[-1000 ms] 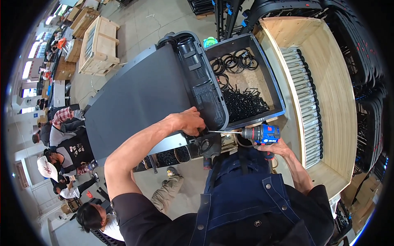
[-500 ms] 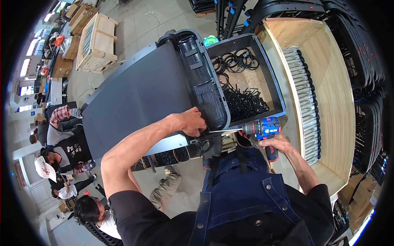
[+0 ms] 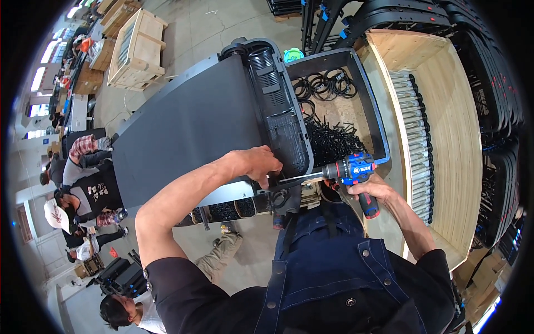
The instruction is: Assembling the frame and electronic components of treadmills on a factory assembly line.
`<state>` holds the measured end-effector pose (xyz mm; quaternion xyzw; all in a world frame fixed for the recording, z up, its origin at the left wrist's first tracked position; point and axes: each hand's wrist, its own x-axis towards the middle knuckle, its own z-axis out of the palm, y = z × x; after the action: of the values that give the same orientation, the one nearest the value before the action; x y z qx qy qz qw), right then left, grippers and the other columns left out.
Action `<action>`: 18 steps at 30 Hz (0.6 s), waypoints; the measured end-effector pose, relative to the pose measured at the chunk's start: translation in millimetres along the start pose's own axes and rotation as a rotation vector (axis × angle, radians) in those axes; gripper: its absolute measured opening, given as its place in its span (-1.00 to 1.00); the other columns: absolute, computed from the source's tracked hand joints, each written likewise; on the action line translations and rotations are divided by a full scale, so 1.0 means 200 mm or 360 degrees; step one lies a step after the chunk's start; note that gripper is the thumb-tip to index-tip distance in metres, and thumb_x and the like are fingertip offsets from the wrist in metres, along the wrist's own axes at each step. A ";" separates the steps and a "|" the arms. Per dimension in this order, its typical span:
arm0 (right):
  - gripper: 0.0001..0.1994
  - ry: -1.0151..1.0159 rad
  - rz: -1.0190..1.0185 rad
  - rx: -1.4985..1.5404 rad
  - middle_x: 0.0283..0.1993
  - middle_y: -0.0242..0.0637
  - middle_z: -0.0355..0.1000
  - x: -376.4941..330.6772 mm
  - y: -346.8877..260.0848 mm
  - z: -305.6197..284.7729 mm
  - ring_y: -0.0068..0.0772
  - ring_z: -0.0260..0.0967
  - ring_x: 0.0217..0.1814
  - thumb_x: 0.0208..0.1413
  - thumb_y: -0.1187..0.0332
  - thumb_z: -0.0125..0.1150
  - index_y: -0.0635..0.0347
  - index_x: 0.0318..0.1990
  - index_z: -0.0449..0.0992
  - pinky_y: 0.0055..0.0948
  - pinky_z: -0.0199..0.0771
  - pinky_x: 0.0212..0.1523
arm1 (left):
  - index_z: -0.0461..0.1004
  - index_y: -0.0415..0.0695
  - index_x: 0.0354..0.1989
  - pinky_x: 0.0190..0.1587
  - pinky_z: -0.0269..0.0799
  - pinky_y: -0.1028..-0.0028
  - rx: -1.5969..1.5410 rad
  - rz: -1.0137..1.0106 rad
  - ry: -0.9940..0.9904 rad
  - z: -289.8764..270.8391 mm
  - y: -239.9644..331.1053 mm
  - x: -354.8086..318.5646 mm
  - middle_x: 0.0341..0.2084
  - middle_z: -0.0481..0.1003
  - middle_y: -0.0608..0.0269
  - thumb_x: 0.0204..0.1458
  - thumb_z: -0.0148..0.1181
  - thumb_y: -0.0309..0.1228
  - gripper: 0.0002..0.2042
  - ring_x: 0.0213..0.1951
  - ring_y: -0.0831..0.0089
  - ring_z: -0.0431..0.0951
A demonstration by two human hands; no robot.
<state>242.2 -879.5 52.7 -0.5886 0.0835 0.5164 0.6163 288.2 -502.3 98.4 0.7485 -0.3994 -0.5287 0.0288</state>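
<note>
My right hand (image 3: 374,188) grips a blue, black and red cordless drill (image 3: 356,168) by its handle. Its long thin bit (image 3: 300,178) points left, along the near end of a black plastic cover on a treadmill (image 3: 208,111) with a dark belt. My left hand (image 3: 258,165) is bent over the near corner of that treadmill, close to the bit's tip. Its fingers are drawn together and point down; whatever they pinch is hidden or too small to name.
Beyond the drill sits a dark bin (image 3: 384,147) with black screws and coiled black cables. To the right, a wooden crate (image 3: 453,145) holds a row of metal cylinders. Black frames (image 3: 473,67) are stacked past it. Several people work at the left.
The drill and my right hand have shifted slightly left, bringing the bit nearer my left hand. My left fingers reach further down. The whole view has turned a little.
</note>
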 end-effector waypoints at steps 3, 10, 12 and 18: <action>-0.63 -0.0075 0.0056 -0.0001 -0.37 -0.37 0.51 0.00 -0.06 -0.01 -0.52 0.42 -0.50 -0.12 0.46 0.44 0.19 -0.08 0.58 -0.47 0.51 -0.46 | 0.49 -0.16 0.09 0.14 0.39 0.19 -0.0844 -0.0036 0.0355 -0.02 0.04 -0.09 -0.09 0.60 0.03 0.00 0.42 -0.24 -0.51 0.04 0.08 0.54; -0.63 -0.0186 -0.0006 -0.0095 -0.25 -0.31 0.60 0.06 -0.03 -0.07 -0.53 0.50 -0.42 -0.10 0.45 0.48 0.26 -0.08 0.58 -0.49 0.54 -0.41 | 0.48 -0.15 0.12 0.23 0.31 0.20 -0.0843 -0.1009 0.2143 0.31 0.09 -0.36 0.05 0.52 0.07 0.09 0.29 -0.26 -0.57 0.17 0.10 0.43; -0.61 -0.0206 -0.0045 -0.0028 -0.23 -0.31 0.60 0.06 -0.07 -0.05 -0.54 0.50 -0.38 -0.10 0.45 0.49 0.24 -0.06 0.58 -0.49 0.55 -0.39 | 0.46 -0.16 0.14 0.23 0.29 0.18 -0.0819 -0.1357 0.2333 0.47 0.15 -0.37 0.07 0.48 0.03 0.10 0.27 -0.25 -0.55 0.16 0.06 0.40; -0.54 -0.0236 -0.0075 -0.0091 -0.14 -0.32 0.62 0.13 -0.03 -0.12 -0.53 0.55 -0.21 -0.10 0.47 0.52 0.19 0.03 0.58 -0.47 0.60 -0.29 | 0.33 -0.19 0.28 0.36 0.09 0.06 -0.0531 -0.1838 0.2557 0.90 0.20 -0.11 0.29 0.28 -0.10 0.26 0.10 -0.17 -0.51 0.32 -0.07 0.21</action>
<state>270.2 -883.0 31.1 -0.5680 0.0089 0.5461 0.6157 117.3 -447.8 54.8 0.9490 0.2423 0.1511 0.1335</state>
